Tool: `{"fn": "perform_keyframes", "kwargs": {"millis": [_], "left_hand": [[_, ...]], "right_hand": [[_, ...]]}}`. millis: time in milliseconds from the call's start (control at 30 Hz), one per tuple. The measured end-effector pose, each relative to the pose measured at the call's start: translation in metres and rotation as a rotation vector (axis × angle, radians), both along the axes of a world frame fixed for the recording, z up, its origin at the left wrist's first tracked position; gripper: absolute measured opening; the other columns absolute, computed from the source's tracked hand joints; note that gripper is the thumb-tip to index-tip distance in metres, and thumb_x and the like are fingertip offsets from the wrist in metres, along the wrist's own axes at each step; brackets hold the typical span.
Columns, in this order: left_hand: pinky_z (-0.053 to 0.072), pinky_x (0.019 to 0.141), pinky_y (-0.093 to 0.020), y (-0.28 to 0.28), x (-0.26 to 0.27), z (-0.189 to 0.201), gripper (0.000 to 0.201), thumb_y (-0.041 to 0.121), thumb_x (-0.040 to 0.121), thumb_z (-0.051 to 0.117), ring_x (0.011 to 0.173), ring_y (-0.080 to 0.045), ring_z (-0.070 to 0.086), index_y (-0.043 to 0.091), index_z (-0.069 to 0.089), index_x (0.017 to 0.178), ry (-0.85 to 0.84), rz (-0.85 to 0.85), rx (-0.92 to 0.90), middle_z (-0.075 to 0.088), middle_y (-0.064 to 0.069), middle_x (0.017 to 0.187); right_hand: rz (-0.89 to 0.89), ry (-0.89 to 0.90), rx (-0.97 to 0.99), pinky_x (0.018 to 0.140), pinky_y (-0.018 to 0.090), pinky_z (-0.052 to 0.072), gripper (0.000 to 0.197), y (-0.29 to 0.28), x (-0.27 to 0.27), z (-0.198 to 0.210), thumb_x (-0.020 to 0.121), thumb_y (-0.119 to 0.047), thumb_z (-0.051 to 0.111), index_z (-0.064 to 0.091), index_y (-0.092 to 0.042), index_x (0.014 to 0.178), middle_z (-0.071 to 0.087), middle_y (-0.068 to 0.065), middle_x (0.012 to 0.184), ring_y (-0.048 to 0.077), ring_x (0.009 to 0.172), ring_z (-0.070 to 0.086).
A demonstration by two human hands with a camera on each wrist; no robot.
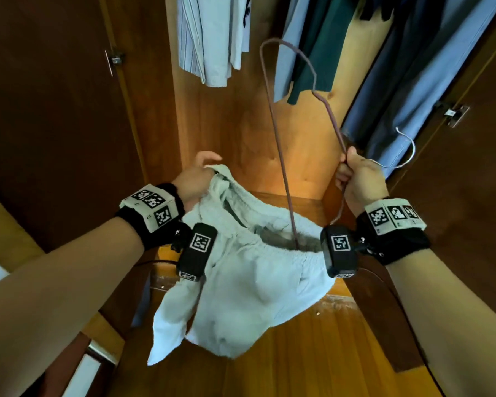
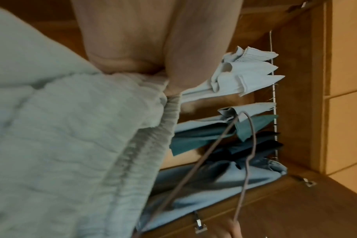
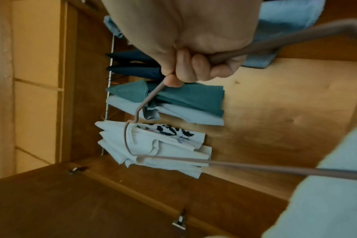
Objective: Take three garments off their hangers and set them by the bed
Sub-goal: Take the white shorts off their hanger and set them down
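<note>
A pale mint-grey garment [image 1: 246,282] with an elastic waistband hangs in front of the open wardrobe. My left hand [image 1: 196,174] grips its waistband at the upper left; the left wrist view shows the fingers pinching the gathered edge of the garment [image 2: 71,128]. My right hand [image 1: 355,179] is closed round a mauve wire hanger [image 1: 278,144], which rises into the wardrobe while its lower bar still runs down into the waistband opening. In the right wrist view the right hand [image 3: 194,64] curls round the hanger [image 3: 255,167].
More clothes hang on the rail above: white striped shirts [image 1: 212,38], a dark green top [image 1: 315,53] and blue garments [image 1: 407,81]. Dark wardrobe doors [image 1: 55,110] stand open on both sides. A white wire hook [image 1: 407,153] pokes out near my right hand.
</note>
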State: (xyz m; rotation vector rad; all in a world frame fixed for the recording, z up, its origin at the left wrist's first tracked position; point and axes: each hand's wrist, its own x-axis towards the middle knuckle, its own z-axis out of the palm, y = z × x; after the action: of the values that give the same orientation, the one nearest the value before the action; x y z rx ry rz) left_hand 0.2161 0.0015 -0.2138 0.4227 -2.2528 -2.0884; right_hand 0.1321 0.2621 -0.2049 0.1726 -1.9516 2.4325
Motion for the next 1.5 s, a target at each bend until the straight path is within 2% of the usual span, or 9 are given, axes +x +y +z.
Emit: {"fn": "perform_keyframes", "kwargs": {"millis": [200,367,467,567,800,1000,1167,1267,1500], "left_hand": [[0.031,0.072,-0.036,0.025,-0.002,0.012,0.037,0.003,0.088,0.034,0.085,-0.022,0.043,0.028,0.060,0.081,0.031,-0.132,-0.116,0.050,-0.011,0.091],[0.044,0.078,-0.034,0.037,0.000,0.023,0.011,0.013,0.092,0.056,0.090,-0.024,0.053,0.020,0.055,0.100,0.044,-0.216,-0.120,0.054,-0.010,0.099],[0.055,0.078,-0.020,0.046,0.001,0.030,0.041,0.024,0.086,0.066,0.096,-0.010,0.060,0.021,0.052,0.124,0.045,-0.318,-0.110,0.054,0.004,0.114],[0.037,0.108,-0.029,0.060,-0.002,0.036,0.046,0.032,0.090,0.058,0.126,-0.011,0.043,0.023,0.047,0.134,0.134,-0.368,-0.158,0.044,0.007,0.137],[0.027,0.108,-0.034,0.075,-0.012,0.037,0.034,0.030,0.101,0.036,0.119,-0.021,0.047,0.014,0.052,0.075,0.223,-0.283,-0.073,0.058,0.012,0.088],[0.037,0.089,-0.034,0.077,-0.024,0.033,0.038,0.032,0.101,0.034,0.076,-0.015,0.051,0.017,0.047,0.069,0.188,-0.216,0.054,0.058,0.010,0.060],[0.040,0.089,-0.039,0.081,-0.040,0.035,0.038,0.037,0.100,0.035,0.086,-0.026,0.053,0.019,0.050,0.070,0.155,-0.156,0.069,0.056,-0.006,0.081],[0.041,0.099,-0.043,0.094,-0.052,0.036,0.034,0.037,0.099,0.039,0.106,-0.029,0.053,0.019,0.059,0.077,0.163,-0.184,-0.007,0.059,-0.013,0.109],[0.033,0.062,-0.027,0.141,-0.081,0.046,0.027,0.038,0.096,0.045,0.065,-0.015,0.036,0.022,0.065,0.086,0.209,-0.275,-0.033,0.040,-0.002,0.080]], "right_hand": [[0.031,0.131,-0.158,0.035,0.011,0.020,0.040,-0.021,-0.002,0.048,0.102,-0.015,0.020,0.044,-0.013,0.071,0.027,-0.011,0.030,0.000,0.028,0.022],[0.068,0.292,-0.100,0.036,0.013,0.020,0.036,-0.015,0.013,0.077,0.102,-0.025,0.026,0.052,-0.017,0.078,0.027,-0.012,0.037,0.003,0.036,0.020],[0.060,0.363,0.016,0.036,0.011,0.016,0.037,-0.017,0.020,0.086,0.101,-0.029,0.030,0.058,-0.022,0.079,0.027,-0.011,0.036,0.002,0.034,0.017],[0.085,0.342,0.118,0.034,0.011,0.016,0.036,-0.026,0.025,0.089,0.102,-0.028,0.030,0.057,-0.021,0.080,0.027,-0.012,0.034,-0.001,0.031,0.017],[0.163,0.264,0.150,0.039,0.012,0.026,0.030,-0.019,0.024,0.084,0.101,-0.017,0.032,0.059,-0.017,0.087,0.033,-0.010,0.049,0.002,0.041,0.028],[0.303,0.080,0.259,0.041,0.014,0.035,0.028,0.005,0.041,0.024,0.100,-0.022,0.035,0.059,-0.014,0.088,0.040,-0.009,0.047,0.004,0.039,0.036],[0.301,0.022,0.184,0.043,0.020,0.035,0.032,0.024,0.058,-0.010,0.101,-0.023,0.030,0.056,-0.016,0.083,0.027,-0.010,0.047,0.006,0.038,0.024],[0.160,0.089,0.111,0.033,0.009,0.021,0.033,0.032,0.057,0.001,0.101,-0.017,0.030,0.052,-0.014,0.076,0.027,-0.011,0.043,0.001,0.033,0.019],[-0.223,0.236,0.042,0.031,0.006,0.015,0.035,0.078,0.043,0.063,0.100,-0.012,0.035,0.049,-0.013,0.068,0.027,-0.011,0.030,-0.003,0.026,0.020]]}}
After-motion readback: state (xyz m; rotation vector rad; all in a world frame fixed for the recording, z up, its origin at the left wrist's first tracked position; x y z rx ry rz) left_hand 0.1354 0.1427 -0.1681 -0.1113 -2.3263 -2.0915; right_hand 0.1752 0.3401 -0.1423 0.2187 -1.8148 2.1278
